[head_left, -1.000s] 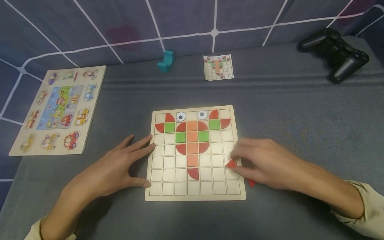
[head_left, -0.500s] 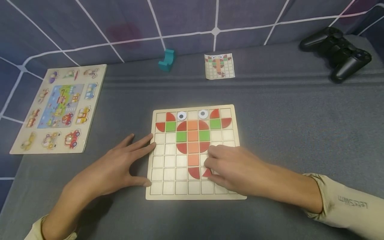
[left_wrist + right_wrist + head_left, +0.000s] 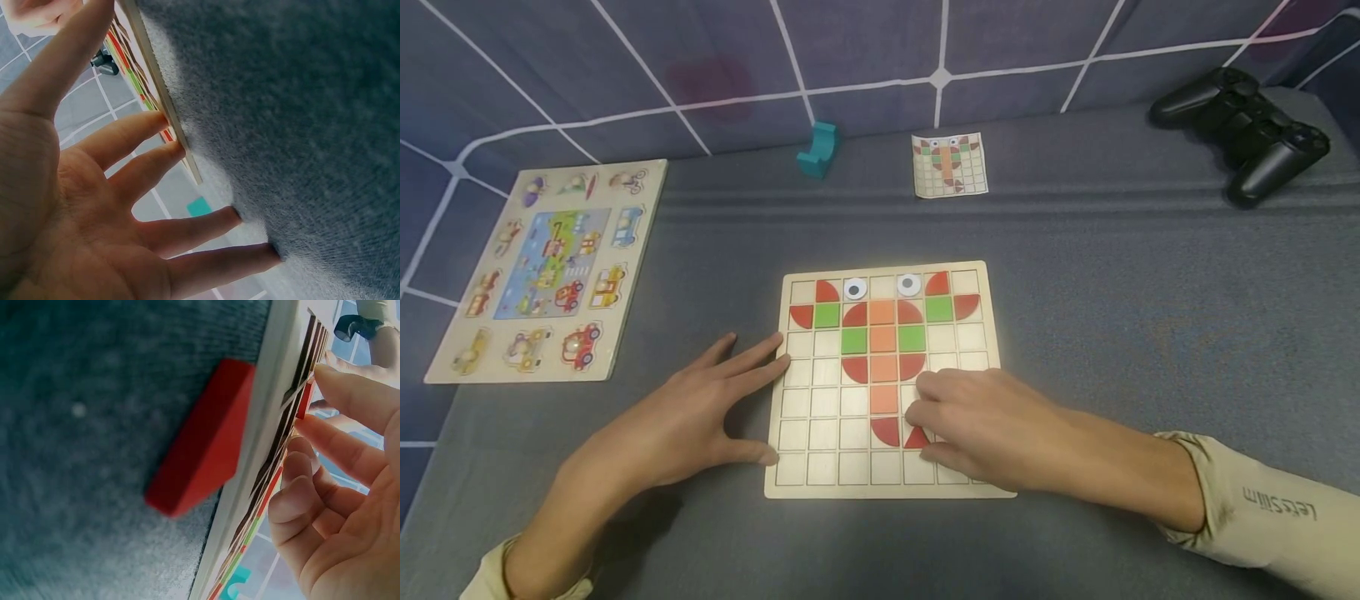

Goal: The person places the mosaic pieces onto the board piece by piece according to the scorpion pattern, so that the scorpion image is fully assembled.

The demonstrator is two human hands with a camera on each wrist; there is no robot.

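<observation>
A square-celled wooden grid board (image 3: 824, 435) lies on the grey cloth, with red quarter-circles, green and orange squares and two eye discs set in its cells. My left hand (image 3: 685, 417) rests spread at the board's left edge, thumb and two fingertips touching it. Low on the board, my right hand (image 3: 977, 425) pinches a red triangle piece (image 3: 915, 438) between thumb and index finger, in the cell right of the bottom red quarter-circle (image 3: 886, 432). Another red triangle block (image 3: 203, 444) lies on the cloth beside the board in the right wrist view; the right arm hides it in the head view.
Behind the board lies a small pattern card (image 3: 951, 167) showing a similar figure. A teal curved block (image 3: 818, 151) stands left of it, and a black game controller (image 3: 1240, 133) sits at the back right. A picture puzzle board (image 3: 625, 304) lies at far left.
My right hand has carried the red triangle left from the board's right edge to the cell beside the bottom quarter-circle, where it now sits lower and turned slightly. The left hand stays put.
</observation>
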